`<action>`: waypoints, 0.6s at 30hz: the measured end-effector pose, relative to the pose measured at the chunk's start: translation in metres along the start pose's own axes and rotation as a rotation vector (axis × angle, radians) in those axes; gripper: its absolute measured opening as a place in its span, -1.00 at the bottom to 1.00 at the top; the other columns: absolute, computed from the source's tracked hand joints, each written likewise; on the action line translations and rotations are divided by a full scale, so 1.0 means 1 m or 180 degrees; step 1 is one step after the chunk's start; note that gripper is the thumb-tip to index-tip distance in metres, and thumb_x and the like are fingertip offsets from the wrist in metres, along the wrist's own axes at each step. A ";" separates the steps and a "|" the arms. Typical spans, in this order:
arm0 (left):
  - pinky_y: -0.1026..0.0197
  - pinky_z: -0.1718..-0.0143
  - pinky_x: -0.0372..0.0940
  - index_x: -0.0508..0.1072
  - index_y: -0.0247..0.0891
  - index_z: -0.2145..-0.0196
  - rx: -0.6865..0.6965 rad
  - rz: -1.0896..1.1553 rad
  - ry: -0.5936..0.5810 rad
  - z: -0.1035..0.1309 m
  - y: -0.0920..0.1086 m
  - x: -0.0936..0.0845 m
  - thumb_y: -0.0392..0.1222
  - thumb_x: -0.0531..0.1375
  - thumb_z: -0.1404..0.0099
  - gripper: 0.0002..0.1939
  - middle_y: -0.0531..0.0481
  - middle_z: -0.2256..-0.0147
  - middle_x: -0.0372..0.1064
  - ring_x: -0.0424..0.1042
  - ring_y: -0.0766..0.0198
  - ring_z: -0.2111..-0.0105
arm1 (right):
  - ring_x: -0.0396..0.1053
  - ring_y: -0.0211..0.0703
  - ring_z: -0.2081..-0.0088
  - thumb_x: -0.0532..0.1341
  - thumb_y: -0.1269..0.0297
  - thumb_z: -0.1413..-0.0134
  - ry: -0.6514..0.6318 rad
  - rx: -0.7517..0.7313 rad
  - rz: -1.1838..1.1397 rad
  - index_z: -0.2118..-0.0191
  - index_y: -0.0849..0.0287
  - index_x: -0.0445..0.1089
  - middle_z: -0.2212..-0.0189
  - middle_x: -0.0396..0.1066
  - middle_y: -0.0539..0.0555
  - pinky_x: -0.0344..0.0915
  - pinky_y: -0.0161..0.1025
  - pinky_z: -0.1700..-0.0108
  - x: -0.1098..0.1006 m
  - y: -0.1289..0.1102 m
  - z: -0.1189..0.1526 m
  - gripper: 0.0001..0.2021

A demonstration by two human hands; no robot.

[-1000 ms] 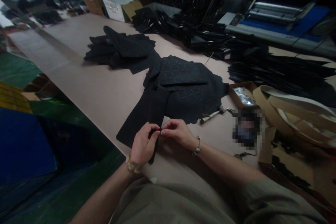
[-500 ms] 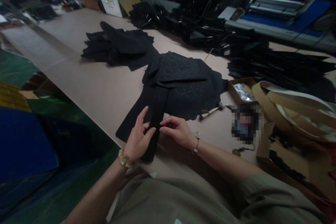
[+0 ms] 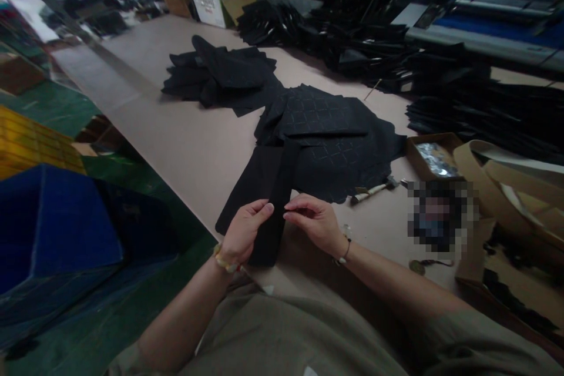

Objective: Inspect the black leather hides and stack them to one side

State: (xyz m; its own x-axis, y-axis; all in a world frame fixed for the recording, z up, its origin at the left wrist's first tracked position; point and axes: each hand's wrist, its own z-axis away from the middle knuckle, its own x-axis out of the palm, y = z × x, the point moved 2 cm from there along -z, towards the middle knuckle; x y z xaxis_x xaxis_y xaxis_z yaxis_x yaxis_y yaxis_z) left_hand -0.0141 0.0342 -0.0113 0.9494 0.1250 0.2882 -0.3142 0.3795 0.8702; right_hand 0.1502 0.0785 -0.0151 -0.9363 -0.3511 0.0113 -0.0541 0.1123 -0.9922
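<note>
A black fabric piece [image 3: 251, 179] lies near the table's front edge, with a folded or narrower black strip [image 3: 281, 179] along its right side. My left hand [image 3: 245, 231] is closed on this piece, thumb on top and the other fingers partly hidden. At the strip's right edge, my right hand [image 3: 318, 224] is pinched, thumb and fingertips together. Whatever sits between those fingertips is too small to make out. Just beyond both hands, a pile of black fabric pieces with a grid pattern [image 3: 326, 114] touches the far end of the piece.
Farther left lies another black fabric pile [image 3: 238, 67]. To the right are a hammer-like tool [image 3: 372, 192], a small box of shiny parts [image 3: 434, 158], a coil of tan strapping [image 3: 497, 179] and an open carton [image 3: 478, 258]. A blue bin [image 3: 79, 223] stands left, below the table edge.
My left hand has gone from spread fingers to a grip on the black fabric piece. My right hand keeps its pinch at the strip's edge. The view has turned slightly left.
</note>
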 end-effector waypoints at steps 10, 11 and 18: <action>0.30 0.28 0.31 0.57 -0.29 0.20 0.0298 -0.0420 0.0148 -0.002 -0.003 -0.002 0.01 0.33 -0.17 -0.66 -0.01 0.28 0.53 0.43 0.32 0.34 | 0.45 -0.14 0.30 0.40 0.26 0.00 0.0148 -0.0212 0.0193 0.35 0.05 0.57 0.36 0.53 0.05 0.37 -0.22 0.28 -0.002 0.000 0.002 -0.94; 0.30 0.27 0.31 0.57 -0.29 0.20 0.0318 -0.0427 0.0148 -0.002 -0.002 -0.002 0.01 0.33 -0.18 -0.67 -0.01 0.27 0.53 0.43 0.32 0.33 | 0.45 -0.14 0.30 0.40 0.25 0.00 0.0154 -0.0218 0.0217 0.35 0.05 0.57 0.36 0.53 0.05 0.37 -0.22 0.27 -0.002 0.000 0.002 -0.94; 0.29 0.26 0.30 0.58 -0.26 0.17 0.0378 -0.0594 0.0079 -0.001 0.000 -0.001 0.03 0.29 -0.22 -0.66 0.01 0.29 0.53 0.43 0.30 0.32 | 0.45 -0.14 0.31 0.39 0.25 -0.01 0.0160 -0.0204 0.0282 0.34 0.05 0.58 0.35 0.54 0.06 0.37 -0.22 0.29 -0.001 -0.002 0.002 -0.94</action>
State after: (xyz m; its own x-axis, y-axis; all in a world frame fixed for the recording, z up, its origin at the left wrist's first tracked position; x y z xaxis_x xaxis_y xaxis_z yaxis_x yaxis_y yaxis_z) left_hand -0.0153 0.0345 -0.0122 0.9903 0.0858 0.1090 -0.1294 0.2877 0.9489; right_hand 0.1519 0.0772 -0.0137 -0.9545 -0.2902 -0.0684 0.0092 0.2007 -0.9796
